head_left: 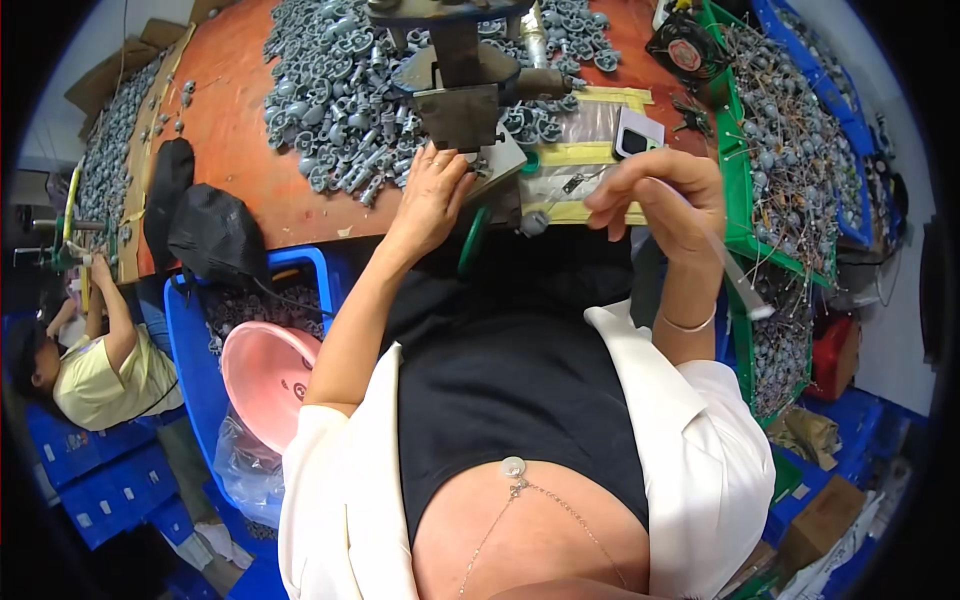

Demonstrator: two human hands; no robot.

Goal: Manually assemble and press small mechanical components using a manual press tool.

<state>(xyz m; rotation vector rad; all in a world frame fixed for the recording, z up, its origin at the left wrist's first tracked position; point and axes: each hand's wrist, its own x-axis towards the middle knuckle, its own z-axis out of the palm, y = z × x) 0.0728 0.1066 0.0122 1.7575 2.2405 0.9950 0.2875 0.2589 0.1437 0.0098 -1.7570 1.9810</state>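
Observation:
My left hand (436, 192) reaches in under the head of a dark metal bench press (458, 115). Its fingers are bent and close together, the tips partly hidden at the press, so I cannot make out what they hold. To the right, my raised right hand (668, 200) pinches a thin wire between thumb and fingers. A round grey plastic part (536, 223) dangles at the wire's left end, over the table's front edge. A pale, blurred cord with a white end (762, 312) trails down past the right wrist. A green ring-shaped piece (474, 240) is below the press.
Grey plastic parts (335, 120) are heaped around the press on the red table (225, 90). Green bins (742, 190) of wired parts stand at right, beside a small fan (687, 47). A pink basin (262, 385) sits in a blue crate (190, 350) at left. Another person (115, 370) works far left.

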